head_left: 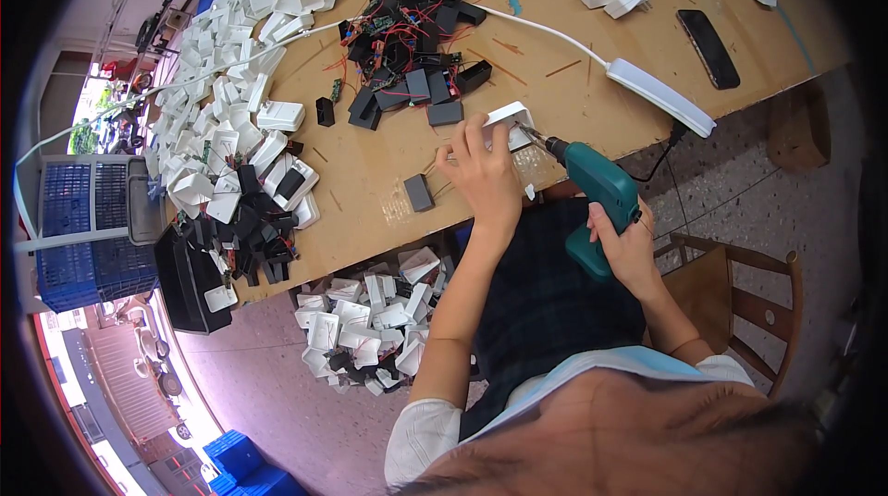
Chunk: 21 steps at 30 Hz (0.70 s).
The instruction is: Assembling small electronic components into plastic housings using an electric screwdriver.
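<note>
My left hand [490, 172] grips a white plastic housing [511, 111] against the table, with the fingers bent over its near side. In my right hand [625, 239] is a teal cordless screwdriver [601, 176], held by its handle. Its bit points left and reaches into the housing; whether it touches a screw is too small to tell. A loose black box [419, 192] lies on the table left of my left wrist. Just beyond my left hand is a heap of black boxes [392, 96] with red wires and small circuit boards.
White housings [268, 26] are heaped along the table's left side. A white power strip [659, 96] and a black phone [709, 49] lie to the right. More white shells [356, 329] fill a heap below the table edge. A wooden chair [735, 288] stands at right.
</note>
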Each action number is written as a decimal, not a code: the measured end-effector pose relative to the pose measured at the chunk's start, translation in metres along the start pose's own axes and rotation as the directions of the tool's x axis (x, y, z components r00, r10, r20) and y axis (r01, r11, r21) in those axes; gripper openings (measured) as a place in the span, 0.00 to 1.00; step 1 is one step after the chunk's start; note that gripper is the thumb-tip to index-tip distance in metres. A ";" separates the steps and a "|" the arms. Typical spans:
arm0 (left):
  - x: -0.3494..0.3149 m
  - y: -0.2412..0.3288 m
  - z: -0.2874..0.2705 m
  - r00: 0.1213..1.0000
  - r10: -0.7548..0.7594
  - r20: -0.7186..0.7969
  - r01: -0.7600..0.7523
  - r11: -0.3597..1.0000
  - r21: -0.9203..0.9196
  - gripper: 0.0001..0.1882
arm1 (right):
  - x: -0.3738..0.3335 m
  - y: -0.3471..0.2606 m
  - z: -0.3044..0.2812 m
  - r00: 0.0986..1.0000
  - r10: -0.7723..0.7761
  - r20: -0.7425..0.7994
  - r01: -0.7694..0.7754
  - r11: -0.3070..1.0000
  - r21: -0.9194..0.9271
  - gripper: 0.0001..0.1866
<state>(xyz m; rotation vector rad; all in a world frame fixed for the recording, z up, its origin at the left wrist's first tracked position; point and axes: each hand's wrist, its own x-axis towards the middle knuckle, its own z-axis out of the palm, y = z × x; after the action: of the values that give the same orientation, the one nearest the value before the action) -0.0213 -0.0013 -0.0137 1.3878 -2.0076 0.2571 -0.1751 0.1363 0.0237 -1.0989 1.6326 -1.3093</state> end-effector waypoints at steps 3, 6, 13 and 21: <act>0.000 0.001 -0.001 1.000 0.003 0.001 -0.003 1.000 0.007 0.11 | -0.002 0.002 0.001 1.000 -0.008 0.012 0.008 0.999 -0.031 0.08; 0.001 0.001 -0.002 1.000 0.002 0.003 -0.002 1.000 0.007 0.10 | -0.005 0.002 0.005 1.000 0.001 0.001 -0.001 1.000 -0.026 0.08; 0.000 0.000 0.000 1.000 0.006 -0.007 -0.006 1.000 0.009 0.10 | -0.010 0.006 0.011 0.999 0.047 -0.002 -0.047 0.998 0.045 0.08; 0.001 0.000 0.000 1.000 0.012 0.003 -0.012 1.000 0.017 0.08 | -0.014 0.013 0.015 0.998 0.066 -0.009 -0.064 0.993 0.101 0.07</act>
<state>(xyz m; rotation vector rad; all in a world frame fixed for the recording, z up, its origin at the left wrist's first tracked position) -0.0209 -0.0018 -0.0131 1.3874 -2.0208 0.2783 -0.1585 0.1457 0.0086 -0.9717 1.5805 -1.3426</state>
